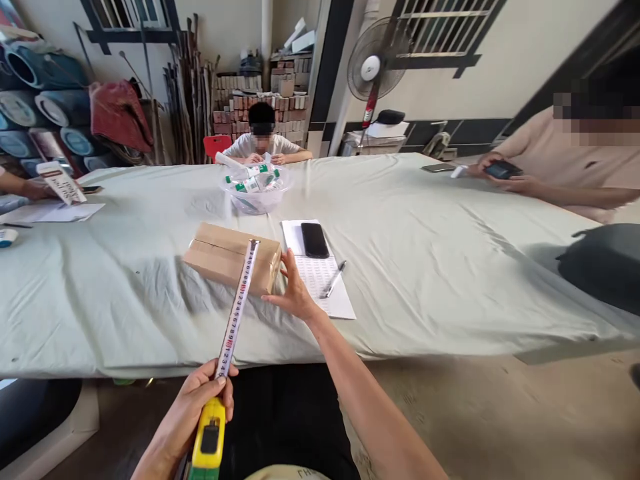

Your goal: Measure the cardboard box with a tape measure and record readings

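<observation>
My left hand [209,390] is wrapped round a yellow tape measure [210,433], its thumb pressing on the drawn-out blade [234,320]. The blade slants up and away, and its metal end lies over the top of a brown cardboard box [225,257] on the table. At the box's right end is my right hand [295,290], thumb and fingers spread beside the corner. Whether the fingertips touch the cardboard is hard to see. A printed sheet of paper [345,307] lies just right of that hand, with a black phone [315,240] and a pen [334,280] on it.
A pale cloth [425,287] covers the long table. Beyond the box stands a clear plastic basin [257,202] of water bottles. One person sits across, another at right holds a dark device [503,169], and a hand at left is near a white box [61,183].
</observation>
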Demonstrator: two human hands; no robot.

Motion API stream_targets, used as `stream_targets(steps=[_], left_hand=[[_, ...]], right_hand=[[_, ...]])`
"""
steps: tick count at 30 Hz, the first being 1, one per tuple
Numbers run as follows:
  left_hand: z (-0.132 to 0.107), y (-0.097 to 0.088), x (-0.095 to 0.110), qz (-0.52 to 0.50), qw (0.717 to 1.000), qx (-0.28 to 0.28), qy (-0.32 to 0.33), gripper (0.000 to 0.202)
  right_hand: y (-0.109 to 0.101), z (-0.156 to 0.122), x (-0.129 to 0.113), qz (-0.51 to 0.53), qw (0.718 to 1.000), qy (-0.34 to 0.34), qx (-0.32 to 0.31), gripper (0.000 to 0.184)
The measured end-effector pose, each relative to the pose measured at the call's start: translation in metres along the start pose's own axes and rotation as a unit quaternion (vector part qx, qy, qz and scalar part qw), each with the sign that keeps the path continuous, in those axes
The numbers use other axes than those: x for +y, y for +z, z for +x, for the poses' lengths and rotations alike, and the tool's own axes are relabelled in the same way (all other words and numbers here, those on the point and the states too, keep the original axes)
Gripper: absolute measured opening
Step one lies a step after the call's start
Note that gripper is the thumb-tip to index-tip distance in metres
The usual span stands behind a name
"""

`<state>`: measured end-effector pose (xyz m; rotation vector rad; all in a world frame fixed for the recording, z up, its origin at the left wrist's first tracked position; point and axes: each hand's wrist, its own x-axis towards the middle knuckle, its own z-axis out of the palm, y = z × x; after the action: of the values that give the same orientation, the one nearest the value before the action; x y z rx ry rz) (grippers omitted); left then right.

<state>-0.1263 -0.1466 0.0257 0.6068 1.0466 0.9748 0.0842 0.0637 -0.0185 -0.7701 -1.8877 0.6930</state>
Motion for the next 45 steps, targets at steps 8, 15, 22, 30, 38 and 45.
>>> stream_targets(steps=[8, 15, 22, 30, 38, 45], left_hand=[[-0.009, 0.0, -0.003, 0.042, 0.999, 0.016, 0.009, 0.02], [-0.011, 0.0, -0.004, 0.089, 0.995, 0.041, 0.017, 0.021], [-0.007, 0.009, 0.003, 0.101, 0.993, 0.046, 0.041, 0.023], [-0.012, -0.01, 0.03, 0.282, 0.957, 0.019, 0.068, 0.026], [-0.011, -0.04, 0.1, 0.541, 0.841, -0.005, 0.018, 0.025], [-0.003, -0.042, 0.167, 0.662, 0.747, -0.049, 0.015, 0.032]], right_hand=[[-0.004, -0.012, -0.007, -0.083, 0.994, -0.076, -0.01, 0.11], [-0.008, -0.007, 0.001, -0.054, 0.996, -0.065, -0.028, 0.112], [-0.012, -0.004, -0.009, -0.053, 0.997, -0.028, -0.038, 0.111], [-0.019, -0.005, -0.026, 0.098, 0.991, 0.064, -0.067, 0.105], [-0.049, -0.014, -0.044, 0.161, 0.961, 0.16, -0.156, 0.108], [-0.063, -0.011, -0.054, 0.13, 0.966, 0.141, -0.172, 0.102]])
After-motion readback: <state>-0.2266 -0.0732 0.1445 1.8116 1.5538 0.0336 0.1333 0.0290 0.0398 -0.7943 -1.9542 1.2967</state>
